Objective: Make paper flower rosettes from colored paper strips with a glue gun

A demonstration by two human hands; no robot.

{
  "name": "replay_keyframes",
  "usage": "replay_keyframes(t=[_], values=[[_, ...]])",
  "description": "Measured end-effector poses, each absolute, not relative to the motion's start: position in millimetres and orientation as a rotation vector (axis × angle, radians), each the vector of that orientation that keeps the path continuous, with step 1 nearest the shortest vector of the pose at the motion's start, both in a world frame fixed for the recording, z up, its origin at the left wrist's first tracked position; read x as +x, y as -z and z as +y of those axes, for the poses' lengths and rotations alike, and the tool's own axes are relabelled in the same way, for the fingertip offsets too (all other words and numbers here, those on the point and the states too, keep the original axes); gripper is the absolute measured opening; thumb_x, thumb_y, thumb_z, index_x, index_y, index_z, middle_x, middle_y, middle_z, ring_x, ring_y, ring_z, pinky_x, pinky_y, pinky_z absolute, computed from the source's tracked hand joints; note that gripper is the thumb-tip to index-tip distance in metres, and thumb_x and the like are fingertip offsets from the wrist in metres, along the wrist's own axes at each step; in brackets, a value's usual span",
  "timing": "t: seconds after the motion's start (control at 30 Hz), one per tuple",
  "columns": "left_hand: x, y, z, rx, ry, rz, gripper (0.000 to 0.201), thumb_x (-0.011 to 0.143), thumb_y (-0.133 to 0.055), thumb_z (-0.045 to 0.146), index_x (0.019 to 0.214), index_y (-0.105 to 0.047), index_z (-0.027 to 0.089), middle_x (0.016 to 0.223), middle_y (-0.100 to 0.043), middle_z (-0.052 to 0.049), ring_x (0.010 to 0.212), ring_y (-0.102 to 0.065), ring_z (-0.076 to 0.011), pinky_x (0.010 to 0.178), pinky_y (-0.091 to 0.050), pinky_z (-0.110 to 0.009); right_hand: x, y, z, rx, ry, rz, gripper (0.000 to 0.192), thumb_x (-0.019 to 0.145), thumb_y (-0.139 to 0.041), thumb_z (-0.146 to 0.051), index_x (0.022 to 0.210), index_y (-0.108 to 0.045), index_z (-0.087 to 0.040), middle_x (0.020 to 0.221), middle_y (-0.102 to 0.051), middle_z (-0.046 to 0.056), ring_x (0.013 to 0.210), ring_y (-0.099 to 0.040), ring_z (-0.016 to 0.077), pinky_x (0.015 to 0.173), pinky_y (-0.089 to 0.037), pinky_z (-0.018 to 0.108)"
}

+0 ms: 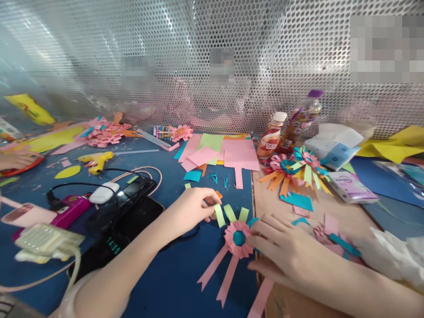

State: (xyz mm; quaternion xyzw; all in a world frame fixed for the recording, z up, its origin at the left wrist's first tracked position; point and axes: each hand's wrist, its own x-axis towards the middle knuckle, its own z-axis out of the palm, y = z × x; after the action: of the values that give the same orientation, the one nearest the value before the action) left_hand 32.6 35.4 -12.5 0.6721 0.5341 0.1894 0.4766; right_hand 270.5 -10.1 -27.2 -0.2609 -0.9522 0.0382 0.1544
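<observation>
A pink pleated paper rosette (231, 237) with a blue centre (239, 238) lies on the blue tabletop. Two pink notched tails (228, 280) hang from it towards me, and green paper loops (244, 214) and a bit of blue stick out at its far side. My left hand (195, 205) pinches a curved light green paper strip (219, 215) just left of those loops. Fingers of my right hand (285, 243) stretch out over the rosette's right edge, touching it, with the thumb apart. What lies under that palm is hidden. Another pink strip (261, 298) pokes out below it.
Coloured paper sheets (240, 152) lie ahead. Finished rosettes (308, 161), a Nescafe bottle (272, 134) and a tissue pack (334, 145) stand to the right. On the left are a yellow glue gun (96, 161), a phone (112, 245), cables and another person's hand (16, 160).
</observation>
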Motion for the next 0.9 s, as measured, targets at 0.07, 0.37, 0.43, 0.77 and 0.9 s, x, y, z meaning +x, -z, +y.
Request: replay_keyframes(t=[0.07, 0.37, 0.43, 0.77, 0.9], values=[[32.6, 16.4, 35.2, 1.665, -0.427, 1.323, 0.017, 0.077, -0.055, 0.027, 0.088, -0.061, 0.017, 0.075, -0.068, -0.002, 0.059, -0.065, -0.0142, 0.059, -0.051, -0.024, 270.7, 37.6, -16.6, -0.760, -0.066, -2.734, 0.015, 0.087, -0.054, -0.031, 0.085, -0.059, -0.018, 0.082, -0.057, 0.005, 0.076, -0.051, 0.0192, 0.065, -0.041, 0.031], [34.0, 18.6, 36.2, 1.883, -0.403, 1.324, 0.009, 0.074, -0.055, 0.017, 0.081, -0.061, 0.018, 0.074, -0.064, 0.001, 0.068, -0.059, -0.0125, 0.061, -0.043, -0.021, 266.8, 43.3, -15.5, -0.707, 0.053, -2.640, 0.019, 0.090, -0.046, -0.022, 0.076, -0.058, -0.018, 0.076, -0.057, 0.003, 0.072, -0.050, 0.0179, 0.064, -0.038, 0.031], [34.8, 17.0, 35.3, 1.891, -0.381, 1.323, 0.008, 0.074, -0.056, 0.018, 0.080, -0.061, 0.018, 0.073, -0.063, 0.002, 0.067, -0.058, -0.0124, 0.059, -0.042, -0.021, 267.1, 43.6, -16.0, -0.685, 0.113, -2.647, 0.020, 0.091, -0.045, -0.021, 0.075, -0.058, -0.018, 0.076, -0.057, 0.003, 0.072, -0.050, 0.0185, 0.063, -0.037, 0.032], [36.1, 12.6, 33.3, 1.908, -0.328, 1.363, 0.006, 0.073, -0.059, 0.018, 0.079, -0.061, 0.019, 0.069, -0.062, 0.003, 0.063, -0.056, -0.0110, 0.056, -0.038, -0.019, 267.1, 41.2, -18.9, -0.670, 0.102, -2.630, 0.032, 0.092, -0.033, -0.010, 0.082, -0.062, -0.017, 0.074, -0.060, 0.004, 0.073, -0.054, 0.0176, 0.068, -0.038, 0.032], [37.6, 12.4, 32.2, 1.934, -0.313, 1.353, 0.005, 0.073, -0.059, 0.019, 0.078, -0.061, 0.018, 0.068, -0.061, 0.003, 0.062, -0.055, -0.0110, 0.056, -0.038, -0.019, 267.5, 40.4, -17.8, -0.620, 0.137, -2.632, 0.036, 0.093, -0.028, -0.007, 0.089, -0.063, -0.016, 0.073, -0.060, 0.006, 0.074, -0.054, 0.0175, 0.071, -0.038, 0.033]])
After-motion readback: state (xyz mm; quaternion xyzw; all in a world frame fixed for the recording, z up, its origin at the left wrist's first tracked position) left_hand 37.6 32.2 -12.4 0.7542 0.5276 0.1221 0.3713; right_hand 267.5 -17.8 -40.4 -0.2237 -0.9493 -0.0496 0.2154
